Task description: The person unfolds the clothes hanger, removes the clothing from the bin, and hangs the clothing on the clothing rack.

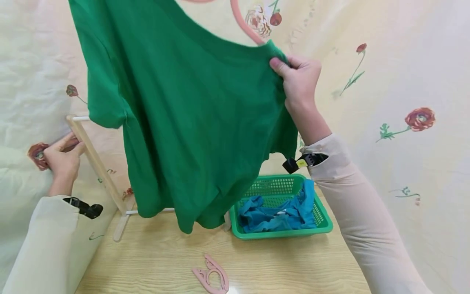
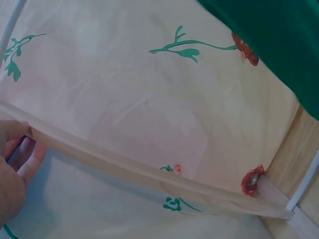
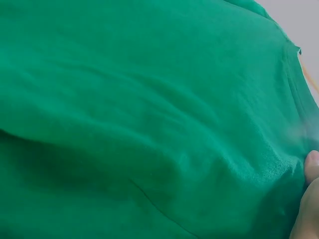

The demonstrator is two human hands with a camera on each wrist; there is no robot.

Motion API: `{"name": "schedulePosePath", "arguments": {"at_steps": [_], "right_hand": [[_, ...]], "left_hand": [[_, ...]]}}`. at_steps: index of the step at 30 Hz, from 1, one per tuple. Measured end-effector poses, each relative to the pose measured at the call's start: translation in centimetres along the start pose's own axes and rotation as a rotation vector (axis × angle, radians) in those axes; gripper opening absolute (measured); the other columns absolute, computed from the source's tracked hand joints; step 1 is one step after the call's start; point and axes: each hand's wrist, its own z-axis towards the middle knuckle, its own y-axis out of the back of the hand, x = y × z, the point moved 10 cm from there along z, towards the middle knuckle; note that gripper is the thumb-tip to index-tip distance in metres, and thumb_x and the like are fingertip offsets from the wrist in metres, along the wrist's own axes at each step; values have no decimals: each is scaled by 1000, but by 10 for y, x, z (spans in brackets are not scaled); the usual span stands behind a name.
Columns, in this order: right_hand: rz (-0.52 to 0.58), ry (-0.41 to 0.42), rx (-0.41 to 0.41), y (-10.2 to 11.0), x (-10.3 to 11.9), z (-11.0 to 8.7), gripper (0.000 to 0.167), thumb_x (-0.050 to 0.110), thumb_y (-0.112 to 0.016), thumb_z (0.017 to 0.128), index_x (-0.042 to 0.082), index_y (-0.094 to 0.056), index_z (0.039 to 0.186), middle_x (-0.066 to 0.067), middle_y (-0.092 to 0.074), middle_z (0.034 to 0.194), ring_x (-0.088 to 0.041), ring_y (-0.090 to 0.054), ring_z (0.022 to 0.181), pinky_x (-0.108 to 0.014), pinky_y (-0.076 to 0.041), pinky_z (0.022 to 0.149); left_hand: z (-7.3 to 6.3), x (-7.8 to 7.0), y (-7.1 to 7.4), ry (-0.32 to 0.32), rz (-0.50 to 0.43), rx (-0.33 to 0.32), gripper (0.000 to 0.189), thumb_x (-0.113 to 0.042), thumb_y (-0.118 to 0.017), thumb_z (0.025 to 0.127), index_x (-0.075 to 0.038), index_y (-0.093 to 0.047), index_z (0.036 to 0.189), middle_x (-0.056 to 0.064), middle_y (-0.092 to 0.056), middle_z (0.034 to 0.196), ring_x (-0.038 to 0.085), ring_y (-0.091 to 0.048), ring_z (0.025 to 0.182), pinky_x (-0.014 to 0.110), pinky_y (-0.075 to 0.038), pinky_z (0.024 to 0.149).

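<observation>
A green short-sleeved shirt (image 1: 205,102) hangs across the middle of the head view, its top cut off by the frame. My right hand (image 1: 302,79) pinches its shoulder by the neckline, thumb on the near side. A pink hanger (image 1: 244,24) shows in the neck opening, one arm running down to that shoulder. In the right wrist view, green cloth (image 3: 149,109) fills most of the picture, the thumb (image 3: 312,164) at its right edge. My left hand (image 1: 66,157) holds the slanting wooden post (image 1: 97,163) of a rack near its upper end, fingertips at its edge (image 2: 124,162).
A green plastic basket (image 1: 284,236) with blue clothing (image 1: 279,216) stands on the wooden table (image 1: 154,261), behind right. A folded pink hanger (image 1: 216,275) lies at the front. White rods (image 1: 132,212) join the rack. Flower-printed cloth (image 1: 385,90) hangs around.
</observation>
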Motion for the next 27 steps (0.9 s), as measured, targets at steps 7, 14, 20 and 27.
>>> {"name": "schedulePosePath", "arguments": {"at_steps": [7,14,20,27], "right_hand": [[-57,51,19,-12,-36,-16,16,7,-86,81,-2,-81,93,13,-71,65,-5,-64,64,-21,-49,65],[-170,128,40,-30,-63,-37,17,11,-84,84,-3,-81,94,9,-72,71,-1,-64,65,-19,-50,66],[-251,118,62,-41,-84,-53,16,14,-84,85,-1,-82,91,-4,-74,74,-1,-62,65,-19,-47,64],[-360,36,129,-54,-111,-69,20,21,-84,86,7,-83,100,-17,-79,94,-21,-74,82,-18,-51,69]], "left_hand": [[0,3,-3,30,34,5,45,9,-67,88,-13,-71,128,-23,-67,75,-5,-63,78,4,-47,70],[-3,3,-2,36,71,2,44,5,-69,90,-15,-71,129,-24,-66,77,-6,-64,79,4,-50,73],[-3,1,-3,22,48,10,42,6,-70,89,-14,-72,127,-24,-68,76,-6,-64,76,3,-48,68],[-2,2,-2,28,54,11,42,5,-70,89,-14,-72,127,-24,-68,76,-6,-63,76,3,-48,68]]}}
